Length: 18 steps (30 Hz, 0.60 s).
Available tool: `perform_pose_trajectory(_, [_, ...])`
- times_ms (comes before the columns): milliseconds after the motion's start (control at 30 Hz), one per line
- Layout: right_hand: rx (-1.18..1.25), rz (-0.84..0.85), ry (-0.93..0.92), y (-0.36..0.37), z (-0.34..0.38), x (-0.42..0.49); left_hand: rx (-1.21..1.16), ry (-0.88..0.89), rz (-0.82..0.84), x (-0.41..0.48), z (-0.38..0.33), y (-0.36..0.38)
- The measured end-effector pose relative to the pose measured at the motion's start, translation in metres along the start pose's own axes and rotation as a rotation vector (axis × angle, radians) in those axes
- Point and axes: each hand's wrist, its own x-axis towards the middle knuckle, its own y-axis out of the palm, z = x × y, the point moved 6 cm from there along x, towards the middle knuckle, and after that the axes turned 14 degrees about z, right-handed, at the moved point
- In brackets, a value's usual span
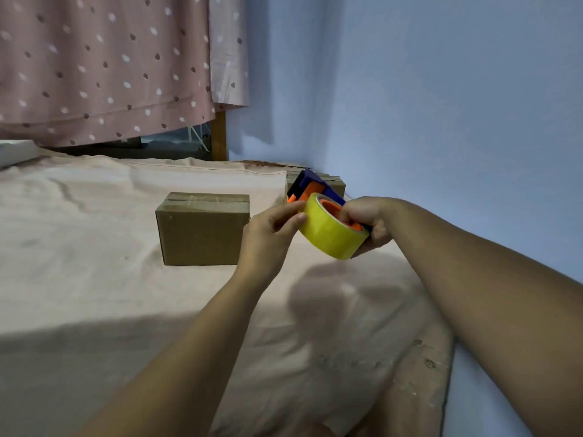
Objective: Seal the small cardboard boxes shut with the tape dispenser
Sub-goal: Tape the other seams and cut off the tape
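Centre right of frame: your right hand (369, 222) grips the tape dispenser (315, 189) while your left hand (268, 238) pinches the yellow roll (331, 236) at its edge, just right of the nearer cardboard box (202, 231). Should the tape end slip from that pinch, it may restick to the roll or crease.

Location type: home, bedroom. Ref. landmark: bed (94, 247).

- Bed: wide soft surface w/ creased pale-pink sheet; fills most of the view.
- Behind bed's far edge: pink curtain (94, 58) w/ white and brown spots, hem just above mattress level.
- Below curtain hem: strip of window glass (176, 140).
- Beside window, at bed's far edge: upright wooden post (218, 137).
- Along bed's right side: plain blue painted wall (441, 89), touching the bedding.
- Bed's near-right corner: bunched printed fabric (419, 373).
- Mid-bed: cardboard box (202, 234), directly on sheet.
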Motion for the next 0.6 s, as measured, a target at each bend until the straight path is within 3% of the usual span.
perform_pose_trajectory(100, [0.007,0.03,0.013,0.001,-0.005,-0.001,0.385,0.095,-0.103,-0.011,-0.02,0.001])
perform_pose_trajectory(200, [0.027,0.058,0.015,0.004,-0.008,0.001,0.533,0.128,-0.203,-0.016,-0.031,0.001])
perform_pose_trajectory(367, [0.087,0.092,0.031,0.009,-0.013,0.003,0.507,0.002,-0.213,-0.005,-0.028,-0.008])
perform_pose_trajectory(600, [0.149,0.115,0.04,0.014,-0.012,-0.006,0.395,-0.135,0.002,0.014,-0.026,-0.024])
